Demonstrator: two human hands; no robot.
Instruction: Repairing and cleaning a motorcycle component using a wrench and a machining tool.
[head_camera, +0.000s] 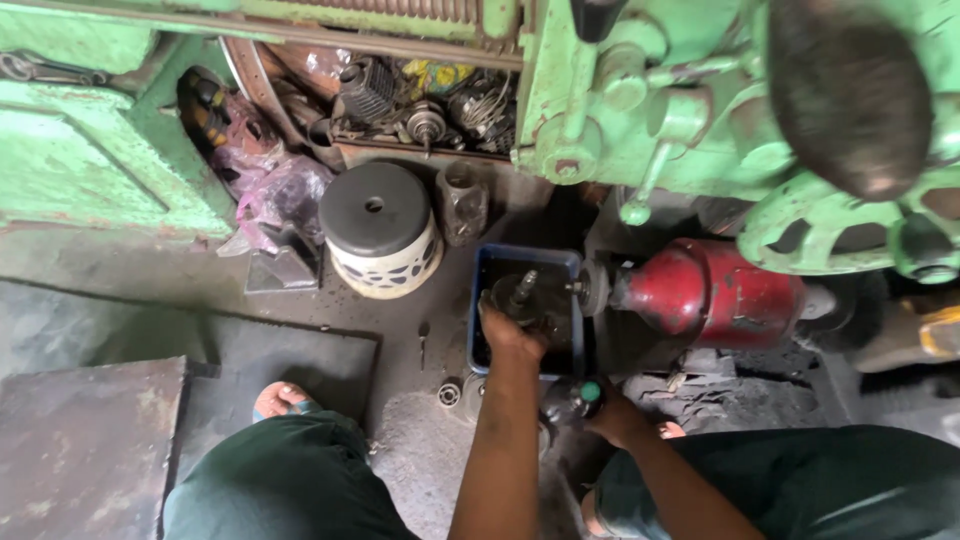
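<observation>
Head view
Left hand: the left hand (512, 330) reaches forward into the blue tub (572, 262) and is closed around a dark, greasy metal part (518, 296); the fingers wrap its lower body.
Right hand: the right hand (610, 412) is lower and nearer to the person, closed around a dark bottle with a green cap (582, 393); the cap points to the left.
Metal part: it stands inside the tub, with a short shaft rising from the top, tilted a little to the right. It is directly above the left hand and well ahead of the right hand.
Blue tub: it sits on the dirty floor (420, 300), just beside the red motor (705, 292), whose shaft end is close to the tub's right wall.
Bearing: a small ring-shaped bearing (449, 393) lies on the floor left of the left forearm.
Stool: a round white stool with a black top (378, 230) stands to the left of the tub.
Machine: a big green machine (640, 90) fills the top of the view.
Foot: one foot in a sandal (281, 400) is at the left, near the knee.
</observation>
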